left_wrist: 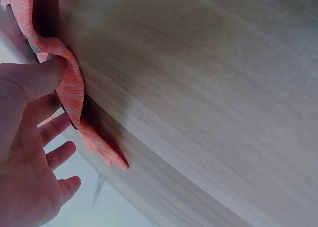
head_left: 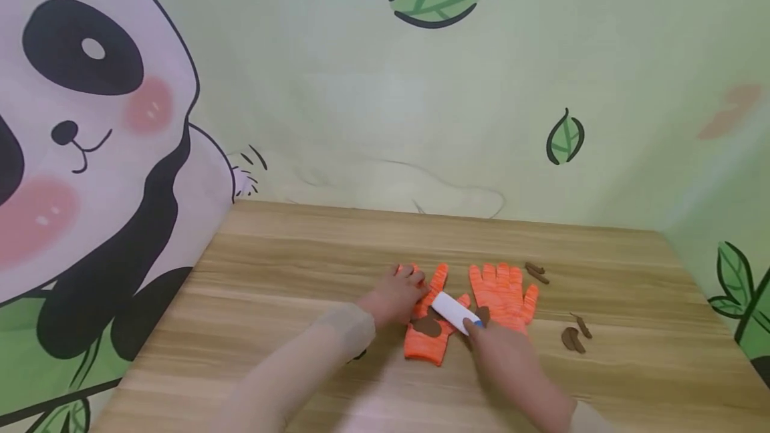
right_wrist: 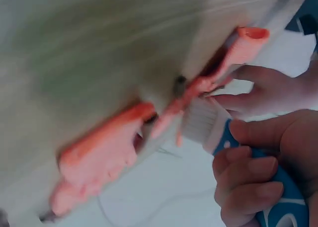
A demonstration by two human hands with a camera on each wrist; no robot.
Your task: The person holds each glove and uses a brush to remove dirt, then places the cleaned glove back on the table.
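Observation:
Two orange knit gloves lie on the table. My left hand (head_left: 400,294) pinches the left glove (head_left: 426,347) between thumb and fingers; in the left wrist view the thumb (left_wrist: 47,78) presses its raised edge. A brown patch (head_left: 427,326) sits above that glove's cuff. My right hand (head_left: 505,356) grips a scrub brush (right_wrist: 226,140) by its blue handle, fingers curled round it. Its white bristles (right_wrist: 198,120) are right at the left glove in the right wrist view. The right glove (head_left: 500,296) lies beside it, with a brown patch (head_left: 483,315) at its left edge.
Small brown pieces (head_left: 537,274) lie right of the right glove, with more brown pieces (head_left: 573,339) nearer the front. The wooden table (head_left: 289,246) meets a green wall (head_left: 337,85) painted with a panda and leaves. A dark bit shows beside my left sleeve (head_left: 337,333).

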